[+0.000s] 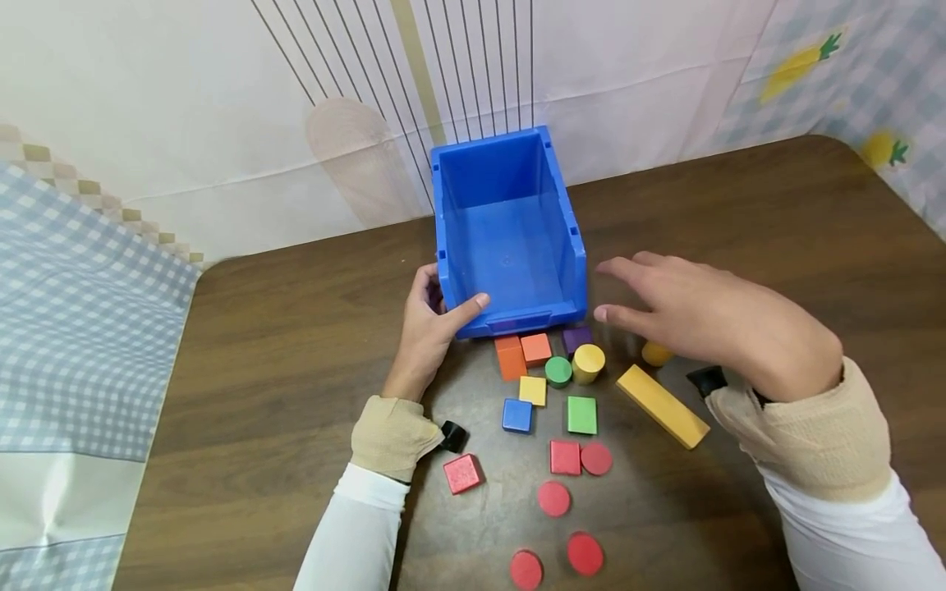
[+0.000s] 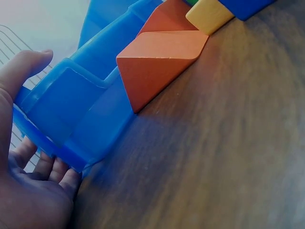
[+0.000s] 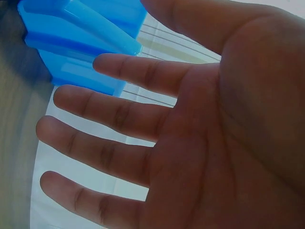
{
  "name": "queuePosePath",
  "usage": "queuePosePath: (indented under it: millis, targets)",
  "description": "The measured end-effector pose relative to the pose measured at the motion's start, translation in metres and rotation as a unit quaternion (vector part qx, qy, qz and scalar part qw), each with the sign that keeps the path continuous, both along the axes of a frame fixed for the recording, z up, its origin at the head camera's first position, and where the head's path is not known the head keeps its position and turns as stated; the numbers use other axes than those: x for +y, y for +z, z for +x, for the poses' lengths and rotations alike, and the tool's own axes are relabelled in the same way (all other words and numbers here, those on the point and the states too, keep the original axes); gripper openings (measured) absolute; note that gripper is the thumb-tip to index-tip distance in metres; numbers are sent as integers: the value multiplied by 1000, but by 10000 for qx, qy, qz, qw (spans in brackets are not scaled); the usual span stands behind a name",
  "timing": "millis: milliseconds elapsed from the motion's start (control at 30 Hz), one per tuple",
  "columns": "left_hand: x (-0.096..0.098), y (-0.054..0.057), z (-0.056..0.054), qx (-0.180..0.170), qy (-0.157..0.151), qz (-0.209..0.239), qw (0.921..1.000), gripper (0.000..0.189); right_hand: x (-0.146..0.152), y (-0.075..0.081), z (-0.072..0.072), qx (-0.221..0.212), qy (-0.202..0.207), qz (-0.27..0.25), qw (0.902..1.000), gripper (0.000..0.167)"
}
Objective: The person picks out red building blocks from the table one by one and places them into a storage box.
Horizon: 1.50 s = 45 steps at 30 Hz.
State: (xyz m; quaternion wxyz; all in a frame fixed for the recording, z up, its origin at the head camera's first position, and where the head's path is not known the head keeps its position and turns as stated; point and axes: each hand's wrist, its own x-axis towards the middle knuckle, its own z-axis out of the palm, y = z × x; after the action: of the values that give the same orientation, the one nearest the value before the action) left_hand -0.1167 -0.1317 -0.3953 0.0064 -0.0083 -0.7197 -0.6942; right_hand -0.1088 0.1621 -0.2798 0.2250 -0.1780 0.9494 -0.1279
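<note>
A blue plastic bin (image 1: 510,246) stands at the back of the table, its low front side toward me. My left hand (image 1: 430,324) holds its front left corner, thumb over the rim and fingers along the outer wall. Beside the bin's right wall hovers my right hand (image 1: 709,316), fingers spread and straight, apart from the bin; its bare palm (image 3: 190,143) shows in the right wrist view. Close to the bin's front lie an orange triangular block (image 2: 152,62), a lighter orange block (image 1: 535,350) and a purple block (image 1: 576,338).
Nearer me lie a green disc (image 1: 558,371), yellow cylinder (image 1: 588,364), yellow block (image 1: 532,391), blue cube (image 1: 516,415), green block (image 1: 581,415) and several red pieces (image 1: 553,498). A long yellow bar (image 1: 663,406) lies below my right hand. A printed cloth (image 1: 259,123) hangs behind.
</note>
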Motion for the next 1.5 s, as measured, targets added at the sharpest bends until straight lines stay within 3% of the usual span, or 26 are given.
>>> queuePosePath:
  millis: [267, 667, 867, 1000, 1167, 1333, 1500]
  targets:
    - [0, 1, 2, -33, -23, -16, 10000, 67, -4, -1, 2, 0, 35, -40, 10000, 64]
    - [0, 0, -1, -13, -40, 49, 10000, 67, -14, 6, 9, 270, 286, -311, 9987, 34]
    - [1, -2, 2, -179, -12, 121, 9998, 68, -16, 12, 21, 403, 513, -512, 9966, 41]
    - [1, 0, -1, -82, -46, 110, 9999, 69, -18, 15, 33, 446, 822, -720, 9930, 36]
    - [0, 1, -4, -51, -57, 164, 9998, 67, -26, 10, 46, 883, 1487, -886, 9809, 32]
    - [0, -8, 1, -115, -78, 274, 9995, 68, -30, -5, 57, 1691, 2221, -973, 9553, 27]
    - [-1, -12, 3, -108, -23, 239, 9997, 68, -29, -12, 66, 2089, 2451, -1212, 9389, 21]
